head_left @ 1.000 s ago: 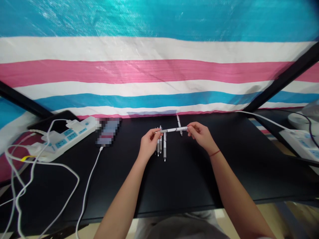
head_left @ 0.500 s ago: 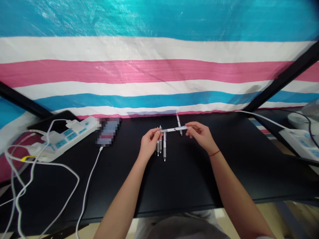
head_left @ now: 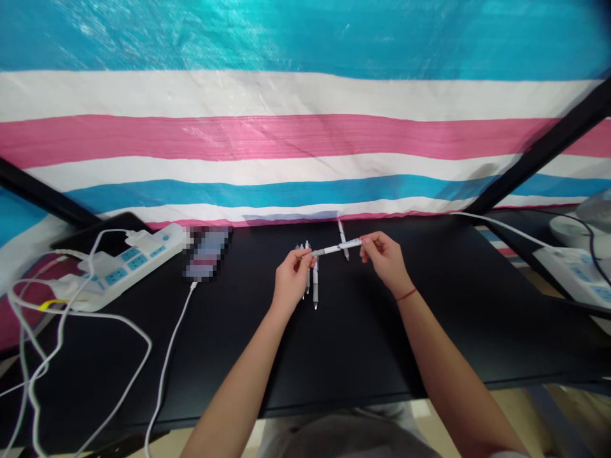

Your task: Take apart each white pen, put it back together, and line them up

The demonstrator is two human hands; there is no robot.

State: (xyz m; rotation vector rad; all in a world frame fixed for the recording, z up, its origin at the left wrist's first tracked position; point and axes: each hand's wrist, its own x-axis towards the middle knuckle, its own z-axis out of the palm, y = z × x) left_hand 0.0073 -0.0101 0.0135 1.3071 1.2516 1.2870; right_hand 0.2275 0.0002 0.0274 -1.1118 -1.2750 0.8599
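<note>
A white and grey pen is held nearly level above the table, its right end slightly higher. My left hand pinches its grey end, and my right hand pinches the other end. Beneath, a similar pen lies lengthwise on the table, its top end hidden behind the held one. Several more pens lie side by side just left of it, partly covered by my left hand. Farther back, another pen lies slightly slanted and is crossed in view by the held pen.
On the left of the black table are a white power strip with plugs, a phone with a blurred screen, and looping white cables. Another power strip is at right. A striped sheet hangs behind.
My left hand has shifted slightly right and down, and my right hand slightly right. The held pen now tilts more, its left end lower. The pens on the table have not moved.
</note>
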